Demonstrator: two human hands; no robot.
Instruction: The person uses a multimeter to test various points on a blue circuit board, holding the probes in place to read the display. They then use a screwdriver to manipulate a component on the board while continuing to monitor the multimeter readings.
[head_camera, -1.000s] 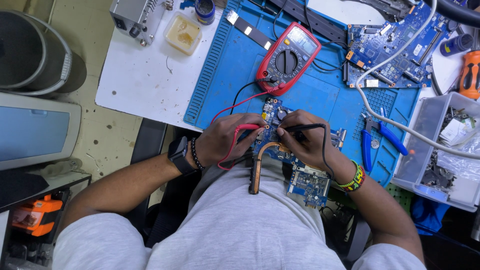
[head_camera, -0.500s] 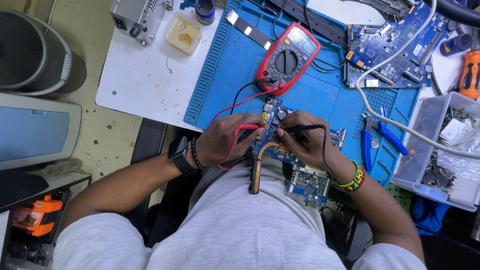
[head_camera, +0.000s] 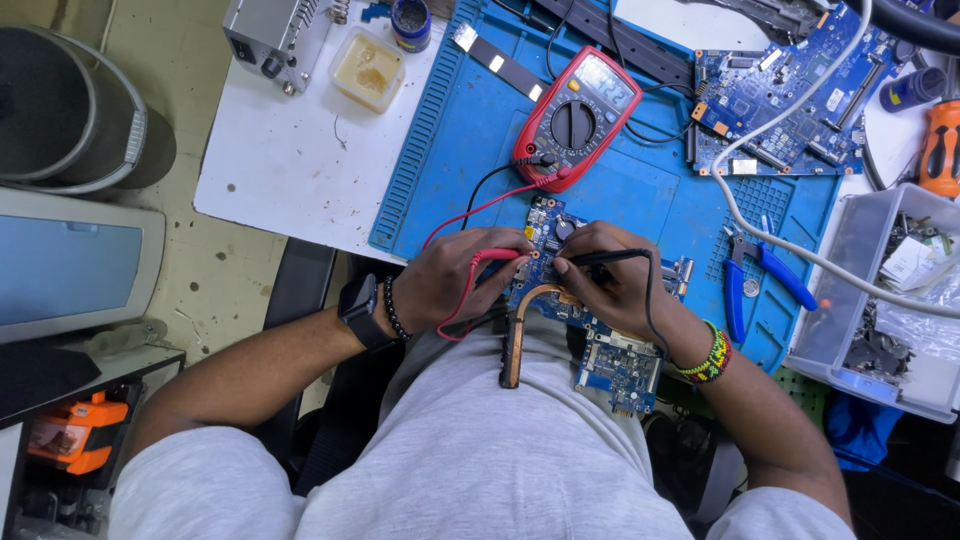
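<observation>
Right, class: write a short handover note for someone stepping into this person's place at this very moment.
Left hand: holds the red probe on the blue circuit board.
Right hand: holds the black probe, tip on the same board.
The board lies at the near edge of the blue mat, its copper heat pipe hanging toward the lap. Both leads run to the red multimeter further back on the mat.
Done: meter connected, probes placed.
Left: I cannot tell the meter's display from here. A second board and blue pliers lie to the right.

blue-handled pliers (head_camera: 760, 275) | second blue circuit board (head_camera: 790, 100) | clear parts bin (head_camera: 890, 300) | orange-handled screwdriver (head_camera: 940, 150)
</observation>
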